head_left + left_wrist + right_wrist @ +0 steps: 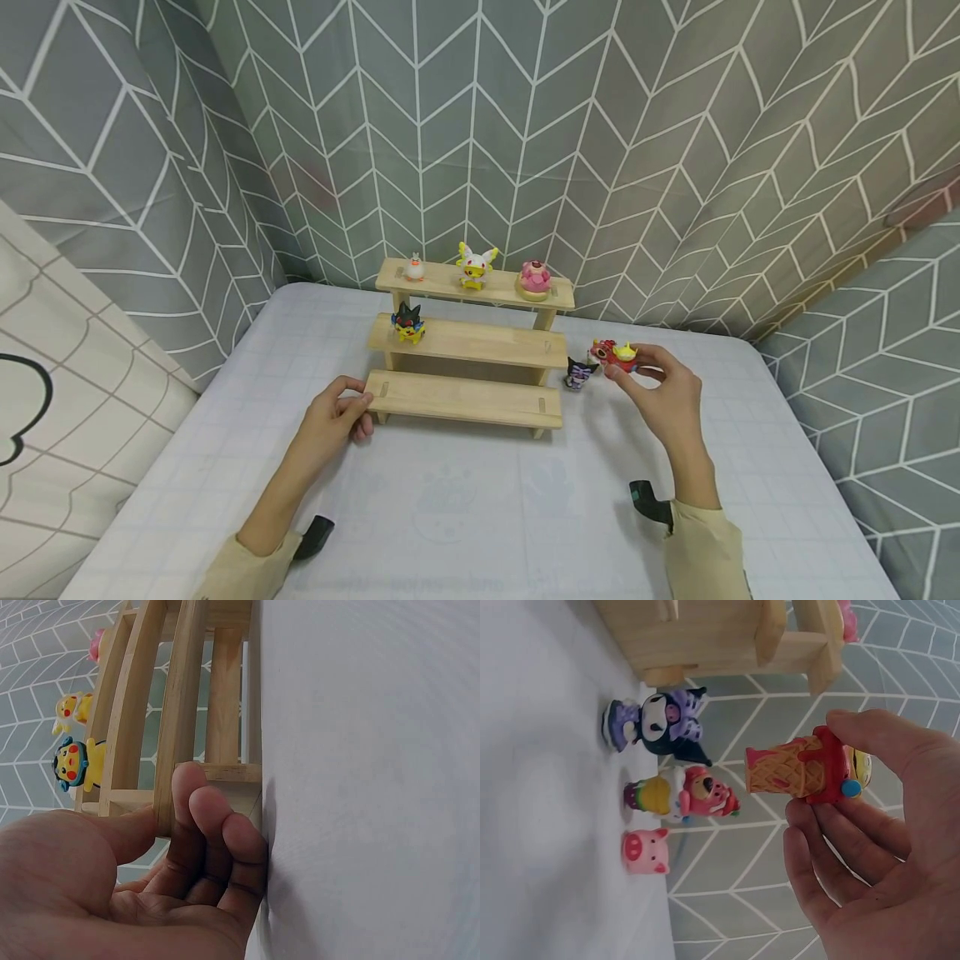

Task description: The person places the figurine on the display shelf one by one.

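My right hand [667,396] pinches an ice-cream-cone figurine [787,766] between thumb and fingers. It has a waffle cone, red topping and a yellow piece on top, and is held off the table. Beyond it stand a black-and-purple figurine [660,724], a pink bear figurine [705,793] and a pink pig figurine [645,851]. My left hand [333,414] grips the left end of the bottom step of a three-tier wooden display shelf [465,398], thumb on top, fingers at its edge and underside.
On the top tier sit a white figurine [414,267], a white-and-yellow eared figurine [474,267] and a pink figurine [535,279]. A dark-hooded yellow figurine [408,322] stands at the middle tier's left end. Patterned cloth [495,125] hangs behind the white-covered table [465,517].
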Motion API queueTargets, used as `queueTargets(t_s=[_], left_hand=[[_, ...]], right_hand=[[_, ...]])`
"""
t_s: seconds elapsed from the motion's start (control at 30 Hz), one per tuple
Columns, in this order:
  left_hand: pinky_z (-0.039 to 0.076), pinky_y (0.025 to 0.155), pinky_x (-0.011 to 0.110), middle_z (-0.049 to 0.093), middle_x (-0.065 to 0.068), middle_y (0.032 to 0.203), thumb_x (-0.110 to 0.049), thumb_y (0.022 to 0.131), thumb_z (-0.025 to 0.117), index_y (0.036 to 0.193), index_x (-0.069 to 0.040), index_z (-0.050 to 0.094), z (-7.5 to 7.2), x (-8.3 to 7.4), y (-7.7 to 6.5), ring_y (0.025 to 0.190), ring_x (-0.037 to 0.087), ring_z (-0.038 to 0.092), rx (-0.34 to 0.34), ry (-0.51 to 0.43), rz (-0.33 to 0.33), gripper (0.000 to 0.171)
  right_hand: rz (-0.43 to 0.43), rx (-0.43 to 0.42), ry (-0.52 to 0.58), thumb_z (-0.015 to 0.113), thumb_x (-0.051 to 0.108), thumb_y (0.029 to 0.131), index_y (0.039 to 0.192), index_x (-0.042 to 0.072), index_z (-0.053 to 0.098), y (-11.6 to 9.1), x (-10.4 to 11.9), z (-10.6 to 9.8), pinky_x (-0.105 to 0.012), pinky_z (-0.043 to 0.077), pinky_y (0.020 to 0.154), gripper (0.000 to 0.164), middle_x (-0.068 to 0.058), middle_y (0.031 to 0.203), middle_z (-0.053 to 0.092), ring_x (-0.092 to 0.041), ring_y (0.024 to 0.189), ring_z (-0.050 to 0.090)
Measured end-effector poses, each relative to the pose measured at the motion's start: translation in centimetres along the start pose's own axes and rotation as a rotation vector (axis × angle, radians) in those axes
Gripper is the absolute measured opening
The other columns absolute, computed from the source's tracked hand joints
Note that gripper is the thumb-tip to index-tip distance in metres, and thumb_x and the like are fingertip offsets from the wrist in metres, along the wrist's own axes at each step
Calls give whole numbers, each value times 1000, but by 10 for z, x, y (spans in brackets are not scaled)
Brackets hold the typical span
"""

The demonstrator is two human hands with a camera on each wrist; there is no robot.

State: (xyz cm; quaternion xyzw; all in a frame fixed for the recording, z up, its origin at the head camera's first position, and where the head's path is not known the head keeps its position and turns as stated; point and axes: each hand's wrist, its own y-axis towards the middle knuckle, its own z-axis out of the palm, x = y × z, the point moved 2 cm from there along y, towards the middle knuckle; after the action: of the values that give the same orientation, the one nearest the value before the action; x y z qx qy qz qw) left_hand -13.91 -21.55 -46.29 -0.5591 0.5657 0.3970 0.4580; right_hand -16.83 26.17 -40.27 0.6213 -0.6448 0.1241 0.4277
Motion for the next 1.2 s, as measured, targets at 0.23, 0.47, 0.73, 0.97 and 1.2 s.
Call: queueTargets(t_s=[0.23, 0.47, 0.73, 0.97, 1.2], left_hand=[[53, 59, 26, 68, 13, 73, -16, 110, 59, 129, 6, 50, 0, 0, 0, 62, 14, 61, -5, -4, -2, 30], [54, 60, 25, 67, 11, 72, -15, 110, 58, 126, 5, 51, 0, 2, 0, 63, 13, 61, -10, 3, -12, 26], [54, 60, 25, 68, 11, 72, -15, 111, 57, 126, 3, 52, 0, 5, 1, 62, 13, 61, -12, 14, -11, 25], [54, 60, 25, 68, 11, 72, -16, 111, 57, 127, 3, 51, 0, 4, 2, 63, 14, 62, -9, 16, -22, 26], [54, 61, 26, 68, 12, 73, -17, 111, 57, 127, 4, 51, 0, 3, 2, 64, 14, 62, -10, 14, -24, 27]], right_hand=[[-25, -22, 19, 91, 27, 86, 124, 10, 73, -1, 13, -2, -9, 49, 88, 45, -7, 111, 77, -11, 102, 68], [-65, -45, 32, 92, 25, 85, 123, 10, 74, -2, 23, -5, -7, 48, 89, 45, -8, 110, 77, -2, 98, 66], [-78, -33, 44, 89, 23, 87, 121, 9, 74, -7, 39, -6, -11, 48, 89, 40, -6, 112, 77, 2, 97, 64], [-96, -30, 60, 91, 21, 85, 120, 8, 74, -10, 47, -2, -10, 47, 90, 41, -6, 111, 77, 3, 95, 65], [-112, 2, 81, 92, 19, 84, 120, 8, 73, -13, 56, 5, -13, 48, 94, 42, -4, 112, 77, -5, 98, 66]])
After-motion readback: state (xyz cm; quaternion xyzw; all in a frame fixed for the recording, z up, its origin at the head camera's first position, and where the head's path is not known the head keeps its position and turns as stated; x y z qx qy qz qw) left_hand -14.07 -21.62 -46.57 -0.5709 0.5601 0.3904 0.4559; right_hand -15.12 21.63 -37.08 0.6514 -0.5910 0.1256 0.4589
